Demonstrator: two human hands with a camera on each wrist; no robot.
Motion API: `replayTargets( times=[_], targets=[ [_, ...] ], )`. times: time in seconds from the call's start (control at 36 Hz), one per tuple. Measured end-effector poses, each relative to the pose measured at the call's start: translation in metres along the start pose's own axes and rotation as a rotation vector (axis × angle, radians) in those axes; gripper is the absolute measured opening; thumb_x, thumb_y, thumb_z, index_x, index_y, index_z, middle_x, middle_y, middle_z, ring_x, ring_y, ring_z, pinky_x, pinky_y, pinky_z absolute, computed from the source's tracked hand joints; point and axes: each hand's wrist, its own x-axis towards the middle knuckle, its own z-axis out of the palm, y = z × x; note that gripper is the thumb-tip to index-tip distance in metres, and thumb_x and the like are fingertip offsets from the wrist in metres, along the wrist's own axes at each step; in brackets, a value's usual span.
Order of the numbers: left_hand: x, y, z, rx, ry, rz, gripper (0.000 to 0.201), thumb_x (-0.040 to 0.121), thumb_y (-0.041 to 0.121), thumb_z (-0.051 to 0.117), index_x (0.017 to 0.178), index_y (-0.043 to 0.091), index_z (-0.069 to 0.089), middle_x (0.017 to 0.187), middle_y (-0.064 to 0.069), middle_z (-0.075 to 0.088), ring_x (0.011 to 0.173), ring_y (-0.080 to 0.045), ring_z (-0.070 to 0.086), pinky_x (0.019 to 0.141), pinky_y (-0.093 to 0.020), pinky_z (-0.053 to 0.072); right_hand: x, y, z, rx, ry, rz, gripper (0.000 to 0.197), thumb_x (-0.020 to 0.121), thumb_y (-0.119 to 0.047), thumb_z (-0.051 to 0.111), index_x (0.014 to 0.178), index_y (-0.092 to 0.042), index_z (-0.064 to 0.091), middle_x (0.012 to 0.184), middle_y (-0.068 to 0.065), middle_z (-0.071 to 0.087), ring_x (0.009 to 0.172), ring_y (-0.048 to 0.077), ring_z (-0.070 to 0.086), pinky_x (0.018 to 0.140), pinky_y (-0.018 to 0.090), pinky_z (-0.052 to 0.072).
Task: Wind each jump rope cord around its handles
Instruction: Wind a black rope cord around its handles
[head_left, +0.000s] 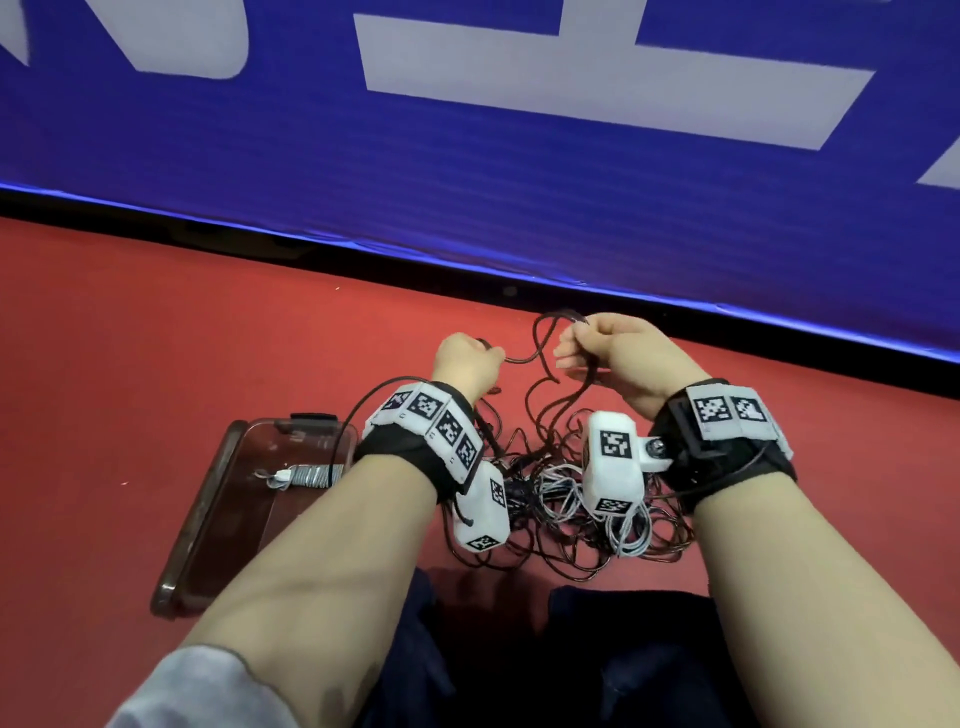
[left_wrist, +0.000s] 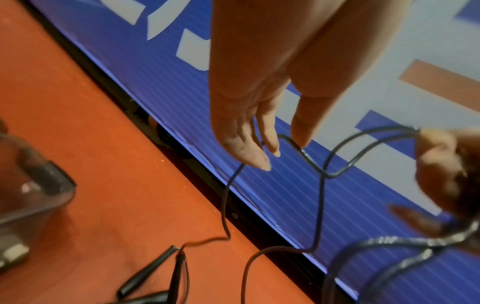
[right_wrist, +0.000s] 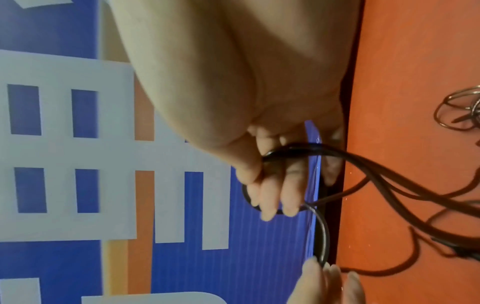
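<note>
Your right hand (head_left: 615, 358) grips a bunch of black cord (head_left: 540, 358) loops; your left hand (head_left: 465, 364) pinches one strand of it (fingers nearly straight), raised above the tangled ropes (head_left: 566, 519) on the red floor (head_left: 156, 338).

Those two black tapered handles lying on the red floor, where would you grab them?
Grip the black tapered handles around their thick ends, from above: they lie flat, side by side on the red floor. The thin black cord leaves their narrow tips, so holding there would block winding.
</note>
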Motion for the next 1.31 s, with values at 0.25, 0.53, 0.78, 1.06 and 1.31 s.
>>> replayTargets(
  times=[0.25,0.53,0.78,1.06,1.31],
  targets=[
    [-0.013,0.012,0.009,-0.003,-0.242,0.509,0.074,0.073,0.001,0.072,0.138,0.02,0.044,0.138,-0.001,0.046,0.124,-0.013,0.048,0.098,-0.022,0.043,-0.006,-0.023,0.002,0.063,-0.199,-0.121,0.03,0.103,-0.017,0.038,0.094,-0.004,0.064,0.048,-0.009,0.028,0.04,0.004,0.018,0.04,0.018,0.015],
    [-0.015,0.027,0.004,-0.335,-0.154,0.427,0.02,0.092,0.004,0.058,0.104,0.02,0.059,0.091,0.002,0.055,0.066,-0.012,0.048,0.065,-0.024,0.044,-0.016,-0.031,-0.017,0.132,-0.164,-0.306,0.027,0.097,-0.009,0.046,0.093,0.01,0.064,0.053,-0.007,0.045,0.047,0.009,0.029,0.055,0.024,0.022],
    [-0.032,0.034,0.008,-0.156,-0.408,0.417,0.008,0.091,0.01,0.063,0.098,0.01,0.062,0.072,0.001,0.063,0.048,0.002,0.049,0.053,-0.014,0.038,-0.016,-0.041,-0.022,0.213,-0.35,-0.313,0.029,0.092,-0.019,0.047,0.096,0.004,0.064,0.047,-0.01,0.028,0.039,0.001,0.019,0.045,0.021,0.013],
    [-0.013,0.016,0.007,0.094,-0.283,0.428,0.009,0.096,0.023,0.053,0.089,0.019,0.052,0.085,0.001,0.066,0.076,-0.01,0.059,0.07,-0.021,0.043,-0.018,-0.038,-0.031,0.339,-0.23,-0.234,0.031,0.099,-0.016,0.038,0.101,0.005,0.061,0.048,-0.011,0.028,0.038,-0.001,0.021,0.04,0.016,0.015],
    [-0.002,-0.01,0.007,0.378,-0.277,0.362,0.012,0.095,0.021,0.049,0.089,0.024,0.059,0.062,0.006,0.064,0.066,-0.013,0.055,0.078,-0.033,0.043,-0.022,-0.046,-0.033,0.589,-0.044,-0.265,0.031,0.098,-0.019,0.042,0.089,-0.002,0.065,0.049,-0.011,0.023,0.039,0.004,0.016,0.042,0.019,0.011]
  ],
)
